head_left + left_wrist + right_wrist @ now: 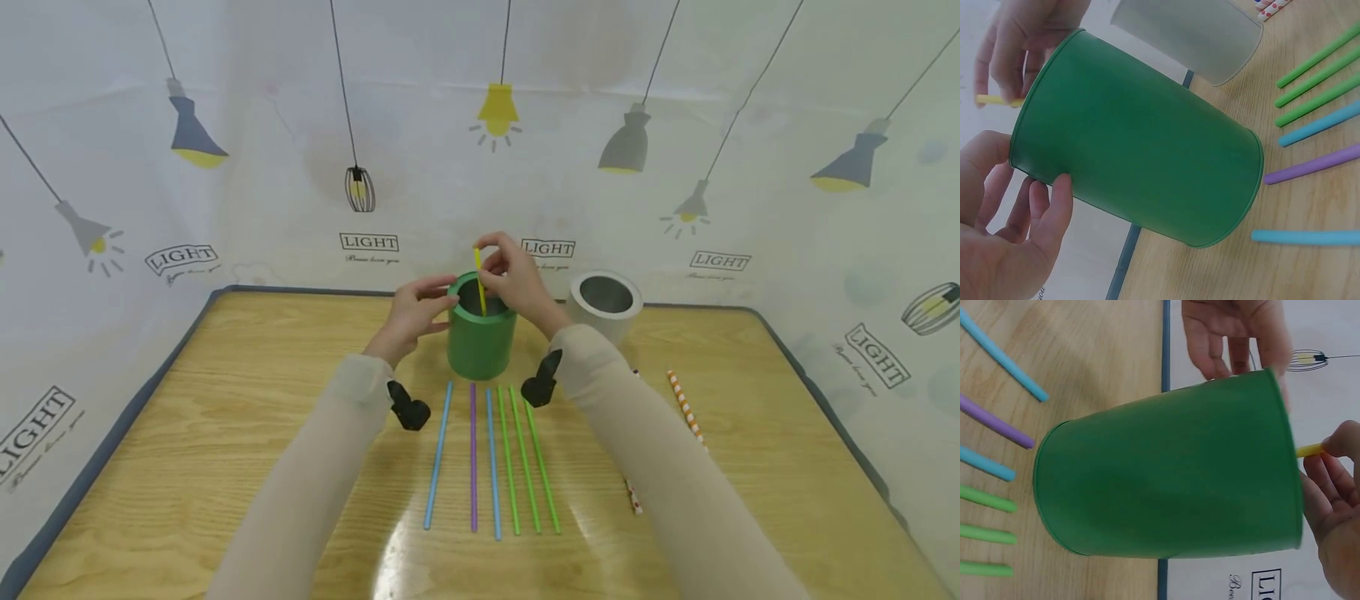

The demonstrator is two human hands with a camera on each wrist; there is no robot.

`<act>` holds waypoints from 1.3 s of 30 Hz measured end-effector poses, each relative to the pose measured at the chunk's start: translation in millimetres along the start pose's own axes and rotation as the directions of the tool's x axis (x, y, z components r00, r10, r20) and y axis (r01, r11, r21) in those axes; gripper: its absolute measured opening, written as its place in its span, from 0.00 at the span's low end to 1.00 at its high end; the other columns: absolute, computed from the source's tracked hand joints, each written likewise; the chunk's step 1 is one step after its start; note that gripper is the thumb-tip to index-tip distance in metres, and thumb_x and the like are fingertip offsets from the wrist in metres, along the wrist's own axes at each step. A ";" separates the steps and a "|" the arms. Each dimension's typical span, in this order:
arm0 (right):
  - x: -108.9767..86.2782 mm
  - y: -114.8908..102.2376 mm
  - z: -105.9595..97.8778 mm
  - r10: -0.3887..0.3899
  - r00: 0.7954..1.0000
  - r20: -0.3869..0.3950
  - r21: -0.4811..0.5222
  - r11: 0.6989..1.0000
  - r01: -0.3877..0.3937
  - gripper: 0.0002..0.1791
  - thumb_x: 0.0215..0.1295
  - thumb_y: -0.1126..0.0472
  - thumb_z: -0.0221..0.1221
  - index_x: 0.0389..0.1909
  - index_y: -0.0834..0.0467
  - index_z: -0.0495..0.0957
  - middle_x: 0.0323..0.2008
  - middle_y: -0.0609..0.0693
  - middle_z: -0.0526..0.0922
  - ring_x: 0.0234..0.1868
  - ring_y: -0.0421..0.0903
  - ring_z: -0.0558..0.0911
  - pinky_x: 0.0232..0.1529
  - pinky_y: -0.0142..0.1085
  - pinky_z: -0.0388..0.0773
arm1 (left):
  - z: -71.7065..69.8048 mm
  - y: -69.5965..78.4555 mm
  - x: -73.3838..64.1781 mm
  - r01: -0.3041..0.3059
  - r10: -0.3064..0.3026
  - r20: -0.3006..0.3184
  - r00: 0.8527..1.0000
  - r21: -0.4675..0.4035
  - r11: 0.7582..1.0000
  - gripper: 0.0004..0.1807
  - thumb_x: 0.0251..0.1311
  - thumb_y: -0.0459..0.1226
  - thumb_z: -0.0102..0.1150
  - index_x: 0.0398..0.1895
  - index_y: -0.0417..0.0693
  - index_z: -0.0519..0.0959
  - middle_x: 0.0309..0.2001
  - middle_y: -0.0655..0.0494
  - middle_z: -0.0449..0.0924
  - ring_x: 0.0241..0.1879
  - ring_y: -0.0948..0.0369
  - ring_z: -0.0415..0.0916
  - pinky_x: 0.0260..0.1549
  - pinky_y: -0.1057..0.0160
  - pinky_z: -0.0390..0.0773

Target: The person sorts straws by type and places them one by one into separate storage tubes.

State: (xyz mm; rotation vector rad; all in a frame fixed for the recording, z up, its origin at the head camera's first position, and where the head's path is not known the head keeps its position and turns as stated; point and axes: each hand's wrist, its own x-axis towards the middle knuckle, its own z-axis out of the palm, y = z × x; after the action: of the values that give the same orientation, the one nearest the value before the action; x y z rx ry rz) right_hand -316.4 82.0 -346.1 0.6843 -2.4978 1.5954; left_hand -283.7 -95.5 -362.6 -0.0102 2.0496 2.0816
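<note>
- The right hand (517, 279) hovers over the tall green plastic cup (480, 329), with thumb and fingertips pinching a thin yellow straw (479, 279) near its top end.
- The yellow straw leans only a little off upright, and its lower part is already inside the cup's open mouth; the right wrist view shows just a short yellow stub beside the fingertips above the rim.
- The left hand (415, 312) is at the cup's left side near the rim, fingers only loosely bent; the left wrist view shows one fingertip (1060, 187) touching the green wall just under the rim, while the thumb lies beside the rim.
- The green cup stands upright on the pale wooden table (187, 467), near the middle of its far edge.
- A white cylindrical cup (606, 304) stands just to the right of the green one, a little apart from it, with its mouth open upward.
- Six plain straws lie side by side on the table in front of the green cup: a blue straw (438, 454), a purple straw (473, 458), a second blue one (492, 462) and three green straws (525, 458).
- An orange-and-white striped straw (686, 407) lies farther right, well apart from the row.
</note>
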 end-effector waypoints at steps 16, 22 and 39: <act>7.7 4.5 14.1 0.095 0.995 -0.036 -0.153 0.983 -0.099 0.19 0.60 0.73 0.52 0.52 0.58 0.68 0.30 0.56 0.76 0.29 0.48 0.75 0.27 0.34 0.77 | -2.4 -13.5 9.8 -0.021 0.021 -0.014 1.000 -0.008 1.000 0.21 0.60 0.33 0.56 0.58 0.47 0.73 0.53 0.45 0.68 0.51 0.50 0.71 0.39 0.56 0.81; 11.4 3.7 18.3 0.105 0.990 -0.091 -0.219 0.968 -0.123 0.19 0.58 0.73 0.54 0.51 0.57 0.70 0.31 0.56 0.79 0.31 0.48 0.77 0.30 0.35 0.76 | -1.3 -13.5 10.2 -0.031 0.031 -0.033 0.999 -0.005 0.999 0.20 0.60 0.32 0.56 0.57 0.47 0.73 0.52 0.46 0.69 0.50 0.51 0.72 0.37 0.58 0.81; 11.1 -1.1 15.4 0.178 0.980 -0.087 -0.185 0.964 -0.191 0.21 0.59 0.70 0.56 0.54 0.58 0.70 0.33 0.56 0.80 0.33 0.48 0.79 0.31 0.36 0.80 | -1.1 -13.0 10.4 -0.021 0.021 -0.025 0.999 -0.002 1.000 0.20 0.60 0.33 0.56 0.57 0.48 0.73 0.52 0.46 0.68 0.51 0.52 0.71 0.38 0.57 0.81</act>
State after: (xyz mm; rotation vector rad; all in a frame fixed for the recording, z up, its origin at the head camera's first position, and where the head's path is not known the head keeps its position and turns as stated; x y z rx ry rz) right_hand -323.5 64.5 -348.4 0.3742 -2.6841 1.3761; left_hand -291.9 -95.0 -377.1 -0.0150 2.0707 2.1068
